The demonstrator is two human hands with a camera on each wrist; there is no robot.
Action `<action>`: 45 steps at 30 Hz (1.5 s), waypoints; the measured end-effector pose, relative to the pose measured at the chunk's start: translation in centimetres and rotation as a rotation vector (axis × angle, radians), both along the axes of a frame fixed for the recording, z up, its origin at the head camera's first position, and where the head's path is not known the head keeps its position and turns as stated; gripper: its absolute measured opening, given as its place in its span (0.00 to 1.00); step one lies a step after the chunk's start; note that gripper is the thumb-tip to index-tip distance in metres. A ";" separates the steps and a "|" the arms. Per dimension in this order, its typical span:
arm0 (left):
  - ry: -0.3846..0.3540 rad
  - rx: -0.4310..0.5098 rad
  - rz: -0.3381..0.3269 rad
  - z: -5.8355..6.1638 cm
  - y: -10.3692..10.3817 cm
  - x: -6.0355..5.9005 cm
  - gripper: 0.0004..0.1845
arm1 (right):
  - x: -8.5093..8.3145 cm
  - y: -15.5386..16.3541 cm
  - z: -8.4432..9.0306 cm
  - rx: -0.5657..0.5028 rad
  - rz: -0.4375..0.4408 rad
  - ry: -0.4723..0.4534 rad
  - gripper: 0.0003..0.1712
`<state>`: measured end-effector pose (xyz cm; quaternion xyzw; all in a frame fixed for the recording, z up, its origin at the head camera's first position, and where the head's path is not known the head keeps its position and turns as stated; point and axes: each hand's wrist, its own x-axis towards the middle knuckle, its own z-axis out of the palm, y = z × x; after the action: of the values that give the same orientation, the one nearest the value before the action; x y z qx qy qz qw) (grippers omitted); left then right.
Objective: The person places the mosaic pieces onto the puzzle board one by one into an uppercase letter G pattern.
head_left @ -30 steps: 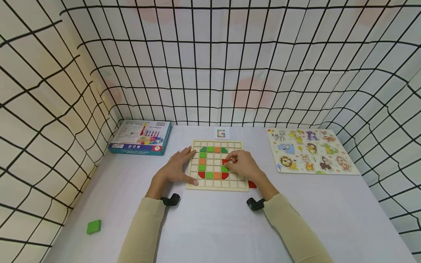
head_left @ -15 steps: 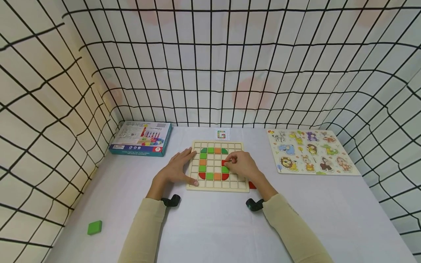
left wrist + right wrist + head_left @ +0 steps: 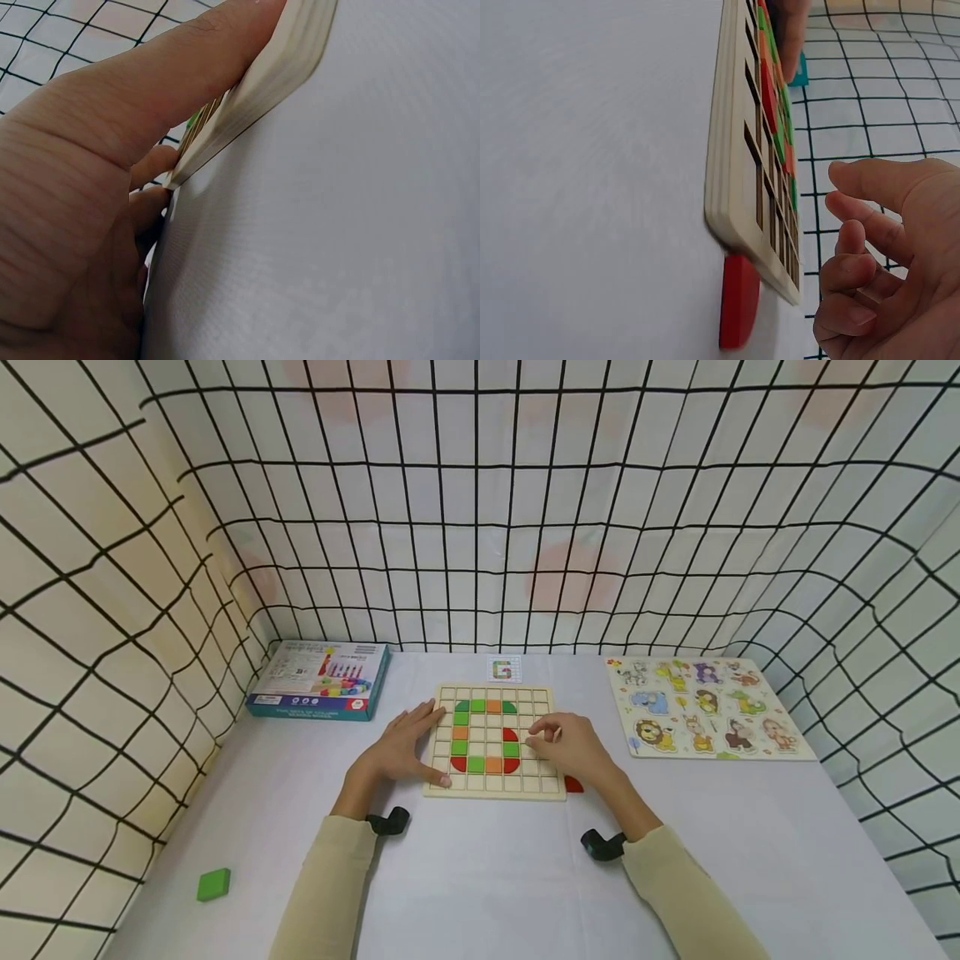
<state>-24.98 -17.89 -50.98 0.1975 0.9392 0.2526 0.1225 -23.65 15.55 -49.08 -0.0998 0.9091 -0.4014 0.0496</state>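
A pale wooden grid board [image 3: 536, 782] lies mid-table, holding green, orange and red tiles in a G-like ring. My left hand [image 3: 401, 747] rests along its left side, fingers spread, the thumb [image 3: 180, 67] lying straight over the near edge. Just right of the tiles, my right hand [image 3: 576, 750] hovers over the board with loosely bent fingers. A gap shows between thumb and index finger in the right wrist view, and nothing is held. Nearest to it is a red rounded tile [image 3: 510, 735] above a green square. Another red rounded piece [image 3: 739, 300] lies beside the board's near right corner.
Behind the board is a small pattern card [image 3: 504, 669]. A toy box [image 3: 318, 681] stands back left, and an animal puzzle board [image 3: 708, 708] lies on the right. One green block [image 3: 213, 885] sits front left. Black wire mesh [image 3: 480, 527] encloses the back and sides.
My right hand has let go of the red rounded tile and drawn back a little to the right, uncovering it. The left hand stays put at the board's left side.
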 end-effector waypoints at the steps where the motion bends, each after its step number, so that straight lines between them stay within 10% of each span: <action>1: 0.001 0.003 -0.001 0.0 0.0 0.0 0.72 | 0.2 0.3 0.1 0.006 -0.006 0.001 0.11; 29: -0.019 0.011 0.014 -0.2 0.1 0.2 0.71 | 3.7 7.9 -1.0 0.112 0.133 -0.137 0.15; 45: -0.016 -0.011 0.012 -0.1 0.1 0.0 0.71 | 3.6 8.1 -1.1 0.082 0.047 -0.115 0.13</action>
<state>-24.96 -17.77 -51.09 0.1892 0.9407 0.2499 0.1296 -20.00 23.61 -50.23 -0.0960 0.9177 -0.3678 0.1153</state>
